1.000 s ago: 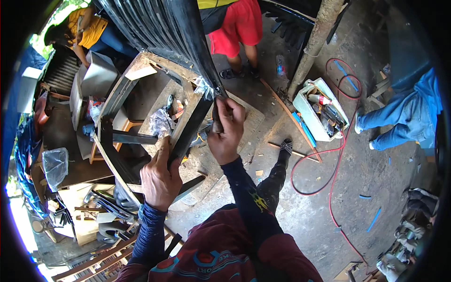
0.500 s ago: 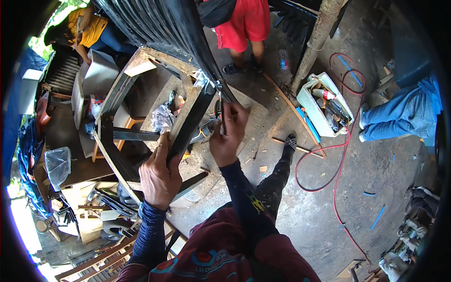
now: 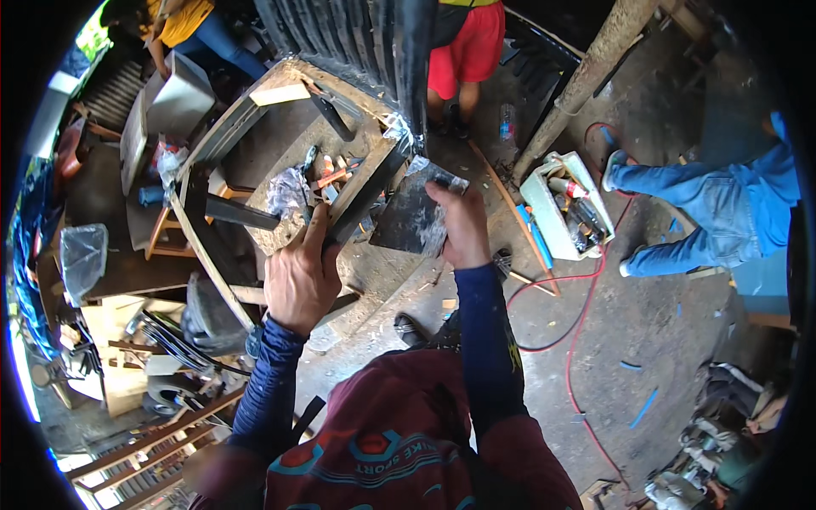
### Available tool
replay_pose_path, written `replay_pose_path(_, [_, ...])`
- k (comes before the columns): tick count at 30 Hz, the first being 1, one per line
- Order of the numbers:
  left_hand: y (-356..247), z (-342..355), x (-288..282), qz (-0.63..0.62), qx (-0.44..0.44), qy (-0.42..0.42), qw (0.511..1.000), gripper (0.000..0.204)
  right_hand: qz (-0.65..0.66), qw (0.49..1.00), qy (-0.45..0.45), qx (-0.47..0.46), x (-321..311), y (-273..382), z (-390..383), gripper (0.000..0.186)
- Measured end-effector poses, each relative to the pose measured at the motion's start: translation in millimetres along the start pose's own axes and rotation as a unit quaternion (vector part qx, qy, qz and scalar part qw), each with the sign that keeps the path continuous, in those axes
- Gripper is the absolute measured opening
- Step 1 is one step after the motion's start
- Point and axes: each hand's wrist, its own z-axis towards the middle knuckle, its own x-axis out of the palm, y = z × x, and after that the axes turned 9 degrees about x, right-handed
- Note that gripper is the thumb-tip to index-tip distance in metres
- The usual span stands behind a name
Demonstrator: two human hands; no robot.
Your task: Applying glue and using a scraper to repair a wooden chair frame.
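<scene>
At centre-left, a dark wooden chair frame (image 3: pixel 365 199) is clasped on its right side by the left hand (image 3: pixel 302 282), thumb and outstretched index finger astride it, while farther right the right hand (image 3: pixel 467 228) pinches a white-smeared dark plate (image 3: pixel 410 214), thumb on top, fingers hidden beneath.

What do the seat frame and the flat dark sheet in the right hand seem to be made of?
Seat frame: wood, apparently painted black on its sides, as bare brown wood shows along the top edges.
Flat dark sheet: thin metal or plastic perhaps; whitish smears obscure its finish.
</scene>
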Motion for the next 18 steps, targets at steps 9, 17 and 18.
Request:
replay_pose_path(9, [-1, -2, -4, 0.009, -0.027, 0.012, 1.0, 0.056, 0.048, 0.998, 0.013, 0.039, 39, 31, 4, 0.024])
replay_pose_path(17, [0, -4, -5, -0.005, -0.035, 0.03, 0.999, 0.058, -0.063, 0.989, 0.032, -0.13, 26, 30, -26, 0.026])
replay_pose_path(18, [-1, -3, -5, 0.005, -0.031, 0.029, 0.999, 0.058, -0.124, 0.98, -0.026, -0.156, 21, 20, -25, 0.026])
